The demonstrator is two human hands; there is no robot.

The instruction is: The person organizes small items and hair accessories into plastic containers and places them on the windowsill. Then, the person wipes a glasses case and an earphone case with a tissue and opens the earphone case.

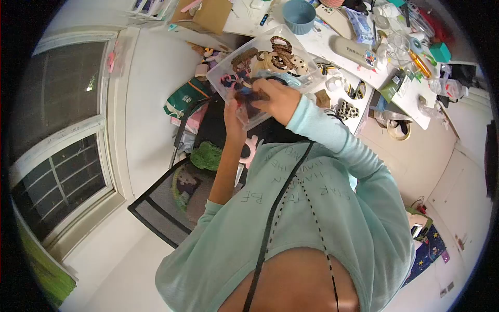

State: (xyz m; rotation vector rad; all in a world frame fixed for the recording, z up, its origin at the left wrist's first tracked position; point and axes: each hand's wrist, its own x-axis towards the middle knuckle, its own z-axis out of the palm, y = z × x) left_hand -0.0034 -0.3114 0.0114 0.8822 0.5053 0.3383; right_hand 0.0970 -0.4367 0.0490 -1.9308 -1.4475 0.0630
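Observation:
A clear plastic box point(221, 73) full of hair accessories is held up at the desk's edge. My left hand point(235, 118) grips its near left side, with the fingers partly hidden by the box. My right hand point(280, 101) reaches into the near part of the box, its fingers curled together on something dark that I cannot make out. Brown and cream scrunchies point(280, 46) fill the far part, and a pink and navy hair tie point(234, 80) lies at the left, close to my right fingertips. A light blue cloth piece point(287, 79) is beside my right hand.
A white desk point(249, 21) behind the box carries a blue pot point(299, 16), a grey pencil case point(353, 51) and much clutter. A cardboard box point(205, 13) is at its left. Below on the left stand a black mesh chair point(161, 203) and a green bag point(184, 96).

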